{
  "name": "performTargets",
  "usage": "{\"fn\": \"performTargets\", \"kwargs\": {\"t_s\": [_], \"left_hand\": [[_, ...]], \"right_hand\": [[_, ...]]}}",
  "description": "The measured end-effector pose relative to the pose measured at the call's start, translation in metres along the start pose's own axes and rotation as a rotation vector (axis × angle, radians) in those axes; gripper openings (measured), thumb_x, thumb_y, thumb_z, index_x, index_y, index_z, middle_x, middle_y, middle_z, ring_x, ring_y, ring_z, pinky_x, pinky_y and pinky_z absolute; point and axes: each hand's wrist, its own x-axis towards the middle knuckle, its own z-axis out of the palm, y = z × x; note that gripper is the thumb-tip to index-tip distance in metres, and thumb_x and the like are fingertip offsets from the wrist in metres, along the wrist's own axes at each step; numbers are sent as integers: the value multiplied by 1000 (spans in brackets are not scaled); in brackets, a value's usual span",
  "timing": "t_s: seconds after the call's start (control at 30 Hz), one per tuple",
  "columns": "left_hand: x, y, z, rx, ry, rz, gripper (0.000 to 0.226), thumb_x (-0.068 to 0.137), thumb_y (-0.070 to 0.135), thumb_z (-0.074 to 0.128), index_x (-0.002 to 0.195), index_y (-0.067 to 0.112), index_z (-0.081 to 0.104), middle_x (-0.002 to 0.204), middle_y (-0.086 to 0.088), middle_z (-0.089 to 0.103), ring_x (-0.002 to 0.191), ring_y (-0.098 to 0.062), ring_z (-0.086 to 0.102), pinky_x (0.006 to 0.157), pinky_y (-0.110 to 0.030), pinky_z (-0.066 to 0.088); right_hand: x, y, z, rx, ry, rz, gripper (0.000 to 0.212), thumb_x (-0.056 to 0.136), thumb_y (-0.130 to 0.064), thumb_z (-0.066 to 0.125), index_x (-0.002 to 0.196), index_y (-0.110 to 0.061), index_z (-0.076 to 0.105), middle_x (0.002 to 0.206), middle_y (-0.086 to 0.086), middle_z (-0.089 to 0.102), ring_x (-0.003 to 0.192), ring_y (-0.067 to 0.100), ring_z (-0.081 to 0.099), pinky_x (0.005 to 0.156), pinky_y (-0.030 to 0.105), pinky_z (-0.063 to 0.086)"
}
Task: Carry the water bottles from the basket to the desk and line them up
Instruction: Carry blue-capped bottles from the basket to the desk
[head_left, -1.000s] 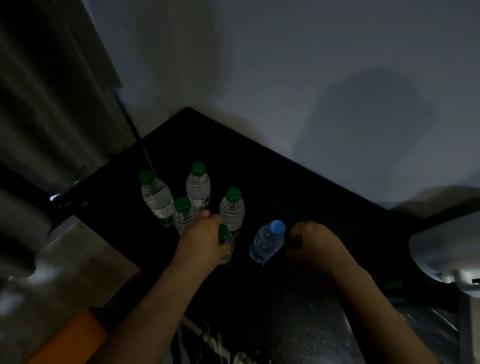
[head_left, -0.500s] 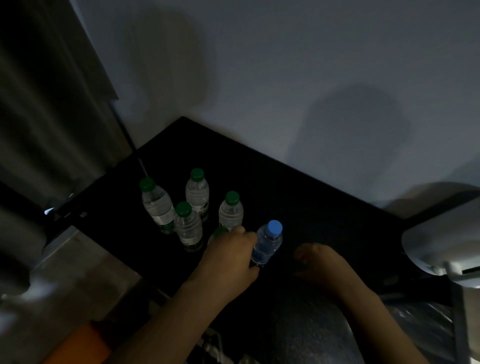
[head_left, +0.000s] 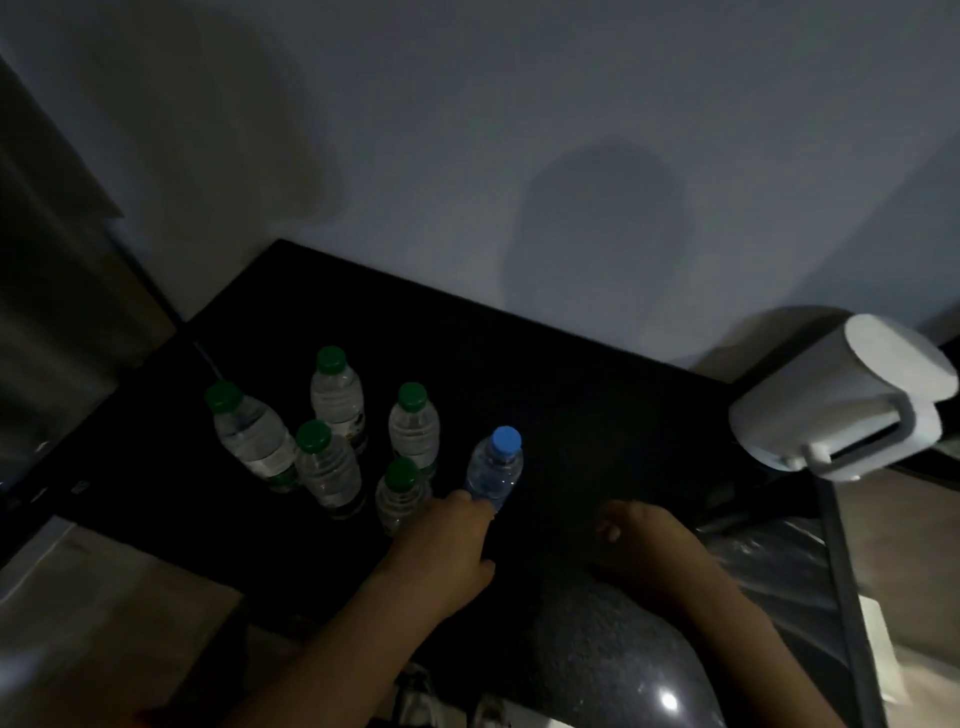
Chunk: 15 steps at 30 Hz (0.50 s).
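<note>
Six small clear water bottles stand on the black desk (head_left: 571, 395). Several green-capped bottles (head_left: 337, 395) cluster at the left in two loose rows, the nearest one (head_left: 400, 493) just beyond my left hand. A blue-capped bottle (head_left: 496, 467) stands upright at the cluster's right end. My left hand (head_left: 447, 545) lies on the desk with its fingertips against that bottle's base and its thumb apart from it. My right hand (head_left: 649, 545) rests on the desk to the right, fingers curled, holding nothing. No basket is visible.
A white appliance (head_left: 841, 405) sits at the desk's right end. A grey wall rises behind the desk, with a dark curtain (head_left: 52, 260) at the left. A dark speckled rounded object (head_left: 623, 665) lies below my hands near the front edge.
My left hand let go of a green-capped bottle, moved right to the blue-capped bottle and slid down to its base. My right hand drew back slightly. The camera shifted.
</note>
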Motion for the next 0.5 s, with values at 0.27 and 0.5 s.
{"fn": "performTargets", "kwargs": {"t_s": [0.27,0.5], "left_hand": [[27,57,12,35,-62,163,33,89,28,60,119,19,52,116,0,50,100,-14,53,85,-29,50],[43,147,45,171,-91,339,27,84,32,63,109,23,55,104,4,53,88,-10,54,73,-25,49]], "right_hand": [[-59,42,-6,133,109,209,28,83,-25,64,109,-15,63,106,2,66,96,17,63,82,32,54],[-133,122,4,273,186,394,42,78,-32,70,118,-25,61,117,-3,63,104,12,60,86,25,50]]}}
